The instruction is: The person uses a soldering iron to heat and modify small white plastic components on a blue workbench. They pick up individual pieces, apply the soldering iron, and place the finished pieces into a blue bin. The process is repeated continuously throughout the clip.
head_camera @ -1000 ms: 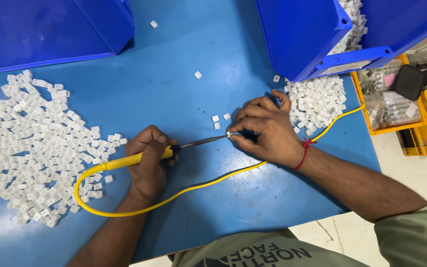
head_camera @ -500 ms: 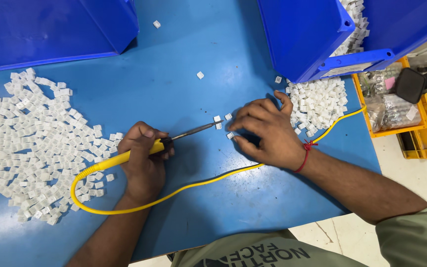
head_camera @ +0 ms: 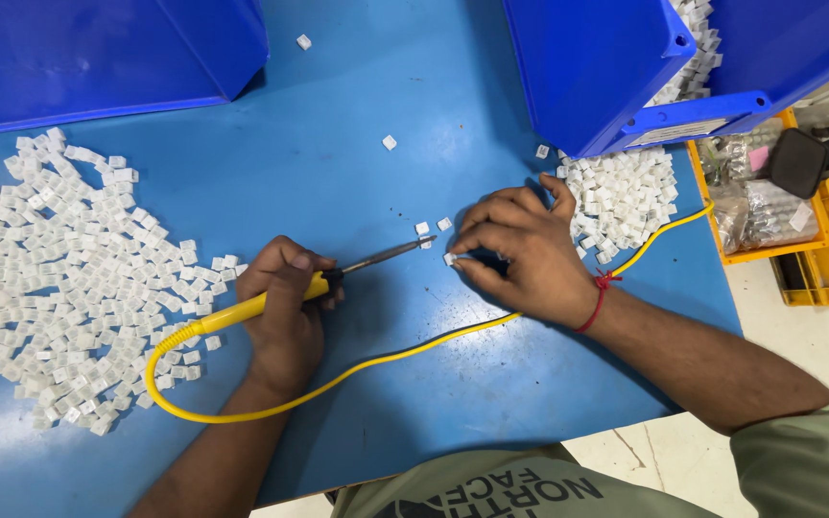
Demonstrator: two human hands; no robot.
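Note:
My left hand [head_camera: 285,307] grips the yellow handle of a soldering iron [head_camera: 338,273]; its metal tip points right toward a few loose small white square parts [head_camera: 424,230]. My right hand [head_camera: 520,254] rests on the blue table and pinches one small white part [head_camera: 450,258] at its fingertips, just right of the iron's tip. The iron's yellow cord [head_camera: 386,355] loops under both hands and runs off to the right. A red thread is tied round my right wrist.
A large heap of white parts [head_camera: 69,278] covers the table's left side. A smaller heap [head_camera: 626,197] lies beside a blue bin [head_camera: 606,67] holding more. Another blue bin [head_camera: 98,58] stands at the back left. Yellow trays [head_camera: 798,221] with bagged parts sit at the right.
My right hand has let go of the iron's shaft and shifted slightly right, now pinching a white part. The iron's tip has swung up, away from that hand.

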